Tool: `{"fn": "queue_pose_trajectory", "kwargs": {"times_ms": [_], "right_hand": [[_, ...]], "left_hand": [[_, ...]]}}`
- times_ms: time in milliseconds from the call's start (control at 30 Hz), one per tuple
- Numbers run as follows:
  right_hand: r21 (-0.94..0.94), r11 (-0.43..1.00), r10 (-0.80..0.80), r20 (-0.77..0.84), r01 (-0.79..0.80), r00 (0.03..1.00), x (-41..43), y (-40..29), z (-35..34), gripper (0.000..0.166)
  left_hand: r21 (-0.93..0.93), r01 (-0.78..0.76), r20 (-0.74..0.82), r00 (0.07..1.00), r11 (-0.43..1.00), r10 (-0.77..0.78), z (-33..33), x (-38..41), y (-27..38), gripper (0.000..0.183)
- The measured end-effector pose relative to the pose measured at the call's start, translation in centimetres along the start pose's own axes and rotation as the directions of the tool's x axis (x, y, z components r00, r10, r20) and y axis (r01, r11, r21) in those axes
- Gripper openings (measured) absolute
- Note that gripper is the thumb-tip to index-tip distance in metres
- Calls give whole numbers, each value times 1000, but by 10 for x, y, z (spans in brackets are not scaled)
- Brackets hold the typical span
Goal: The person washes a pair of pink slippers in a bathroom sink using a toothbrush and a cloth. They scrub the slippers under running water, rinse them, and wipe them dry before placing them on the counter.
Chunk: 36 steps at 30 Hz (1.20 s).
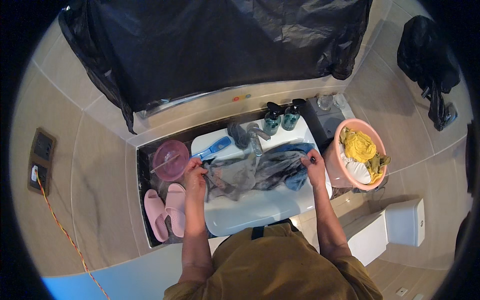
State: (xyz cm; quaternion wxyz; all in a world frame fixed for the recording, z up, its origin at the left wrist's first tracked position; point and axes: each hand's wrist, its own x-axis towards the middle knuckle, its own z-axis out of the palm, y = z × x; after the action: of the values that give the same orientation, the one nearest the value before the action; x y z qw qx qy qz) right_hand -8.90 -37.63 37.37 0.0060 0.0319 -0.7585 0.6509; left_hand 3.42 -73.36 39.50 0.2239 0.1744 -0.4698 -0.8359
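A wet grey cloth (236,178) is stretched sideways across the white washbasin (258,213). My left hand (195,176) pinches its left end between thumb and fingers. At the other end, my right hand (315,168) grips the cloth's edge by the basin's right side. Blue fabric (298,180) lies under and beside the grey cloth near my right hand; whether the two are joined I cannot tell. The chrome faucet (257,142) stands over the middle of the cloth. A blue-handled brush (215,147) rests on the basin rim just above my left hand.
Behind the basin are a bunched dark grey cloth (238,135) and two pump bottles (272,122). Left stand a pink bowl (180,150) and pink slippers (155,215). A peach bucket (337,170) of yellow and white fabric stands right, with a toilet (403,221) beyond.
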Motion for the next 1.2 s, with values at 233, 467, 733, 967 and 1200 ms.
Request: {"fn": "queue_pose_trajectory", "kwargs": {"times_ms": [233, 467, 733, 967, 1200], "right_hand": [[612, 701, 378, 117, -367, 918, -9, -33, 10, 18], [790, 416, 329, 331, -451, 884, -31, -72, 44, 15], [440, 828, 319, 143, -349, 937, -4, -20, 0, 15], [-776, 619, 52, 190, 118, 980, 1, 36, 1, 20], [-699, 569, -216, 381, 433, 899, 3, 98, 56, 47]], "left_hand": [[724, -69, 240, 958, 686, -156, -18, -21, -72, 56], [925, -121, 269, 878, 361, -396, 81, -61, -91, 105], [807, -223, 306, 950, 548, -64, 67, -24, -88, 53], [936, -305, 351, 824, 175, -445, 58, -21, -85, 60], [976, -216, 186, 906, -37, -381, 50, -27, -140, 105]]}}
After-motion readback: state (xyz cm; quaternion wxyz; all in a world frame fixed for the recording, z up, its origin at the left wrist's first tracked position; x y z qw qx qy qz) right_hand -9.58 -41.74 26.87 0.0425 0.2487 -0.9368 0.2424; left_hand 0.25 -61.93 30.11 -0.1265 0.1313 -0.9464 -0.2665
